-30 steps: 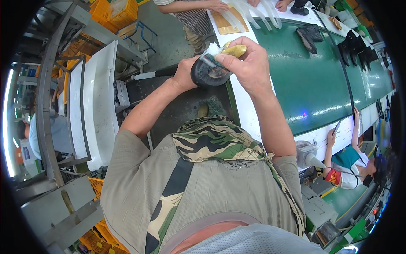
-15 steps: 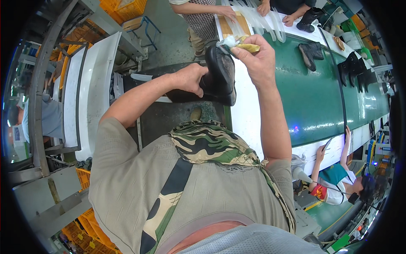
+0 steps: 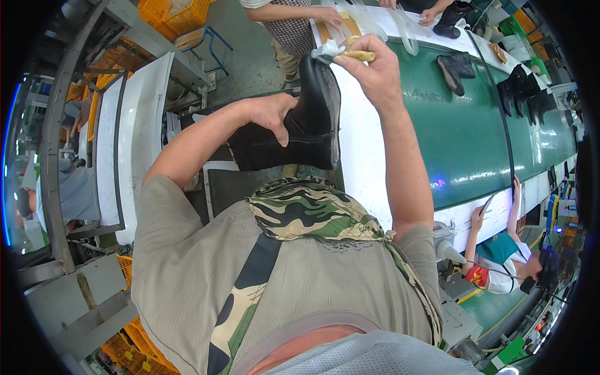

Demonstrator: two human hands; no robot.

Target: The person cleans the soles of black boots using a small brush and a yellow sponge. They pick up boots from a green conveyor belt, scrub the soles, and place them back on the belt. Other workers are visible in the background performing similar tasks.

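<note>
A black boot is held up before me, its toe pointing away, its sole edge facing right and its shaft reaching left. My left hand is closed round it near the ankle, thumb lying along the near side. In a pinch at the toe, my right hand holds a crumpled rag, whitish-blue at its tip with yellowish folds between the fingers. The rag's tip touches the boot's toe. My left fingers behind the boot are hidden.
To the right runs a green conveyor belt with a white border, carrying several black boots. Co-workers stand at the far end and at the lower right. A white board in a metal frame and yellow crates are on the left.
The boot has turned, showing more of its side and shaft and less of its sole. My right hand and the rag have moved slightly left and away, staying at the toe.
</note>
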